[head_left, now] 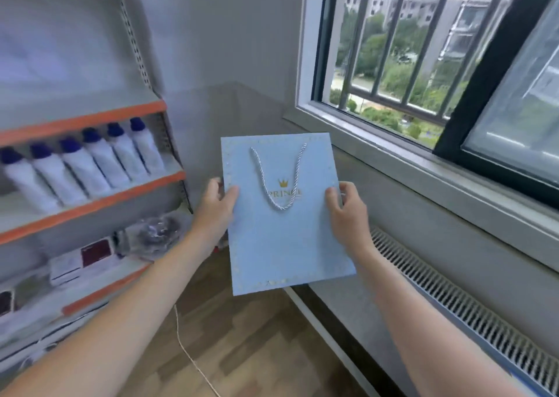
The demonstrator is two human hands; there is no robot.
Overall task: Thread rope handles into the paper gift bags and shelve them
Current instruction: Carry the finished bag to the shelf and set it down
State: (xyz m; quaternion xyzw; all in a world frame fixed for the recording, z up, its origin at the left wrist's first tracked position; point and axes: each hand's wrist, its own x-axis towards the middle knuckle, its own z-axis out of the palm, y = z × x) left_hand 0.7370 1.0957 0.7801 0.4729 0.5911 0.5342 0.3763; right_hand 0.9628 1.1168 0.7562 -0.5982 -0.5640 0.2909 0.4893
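Beside six bottles (87,163), two hands (216,207) grip one bag (287,239)

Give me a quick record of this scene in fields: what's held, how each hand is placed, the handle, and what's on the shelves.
held item: light blue paper gift bag, flat, upright, off the shelves
left hand: grips the bag's left edge, thumb on front
right hand: grips the bag's right edge, thumb on front
handle: white rope handle threaded, hanging in a loop down the front
print: gold crown and lettering
shelves: orange-edged shelf unit on the left, holding white bottles with blue caps
task stage: bag not yet shelved
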